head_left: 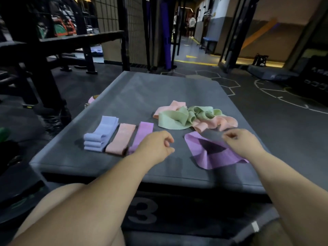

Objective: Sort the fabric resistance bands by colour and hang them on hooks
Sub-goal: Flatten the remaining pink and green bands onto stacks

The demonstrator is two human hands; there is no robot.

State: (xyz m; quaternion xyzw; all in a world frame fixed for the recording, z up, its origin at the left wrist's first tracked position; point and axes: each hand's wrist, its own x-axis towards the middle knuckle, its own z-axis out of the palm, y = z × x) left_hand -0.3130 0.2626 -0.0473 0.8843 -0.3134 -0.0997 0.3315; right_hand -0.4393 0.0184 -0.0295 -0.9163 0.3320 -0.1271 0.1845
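On the grey padded box [134, 89], three folded bands lie side by side: a blue one [101, 134], a pink one [121, 138] and a purple one [142, 134]. My left hand [156, 144] hovers just right of the folded purple band, fingers curled, holding nothing. A loose purple band [204, 151] lies open in front of me. My right hand [241, 141] pinches it at its far right edge. Behind it sits a tangled heap of green bands [174, 118] and pink bands [213, 123]. No hooks are in view.
The box's front face shows the number 3 [143, 210]. A dark metal rack [44, 71] stands to the left and a wire-mesh panel [136, 29] behind the box. A person [191, 23] stands far down the corridor. Dark gym floor surrounds the box.
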